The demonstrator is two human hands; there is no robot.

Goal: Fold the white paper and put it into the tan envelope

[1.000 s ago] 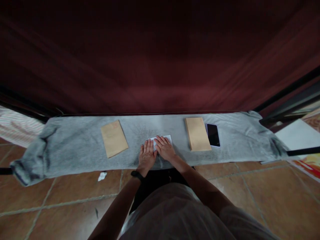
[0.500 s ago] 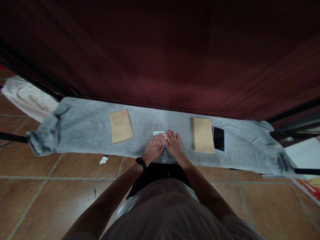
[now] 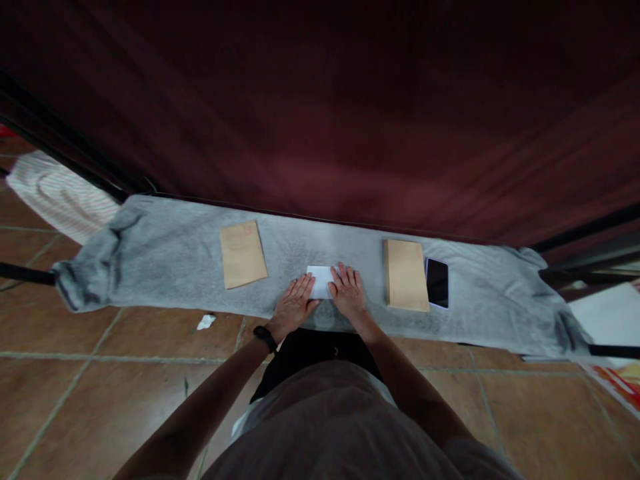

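A small white sheet of paper (image 3: 321, 281), seemingly folded, lies on the grey cloth (image 3: 165, 260) in front of me. My left hand (image 3: 294, 303) rests flat with its fingertips on the paper's left edge. On its right side, my right hand (image 3: 347, 291) lies with fingers stretched out, covering that end. Neither hand grips anything. To the left is a single brown envelope (image 3: 243, 254). A thick stack of brown envelopes (image 3: 407, 275) sits to the right, and a dark-screened phone (image 3: 437, 283) lies against its right side.
A dark red curtain-like surface (image 3: 320, 180) rises behind the cloth. Striped fabric (image 3: 60, 193) hangs at the far left. A crumpled white scrap (image 3: 206, 322) lies on the tiled floor (image 3: 135, 387). White sheets (image 3: 607, 317) are at the far right.
My left hand has slid left, away from the right hand, uncovering the middle of the white paper. The right hand has stayed nearly in place.
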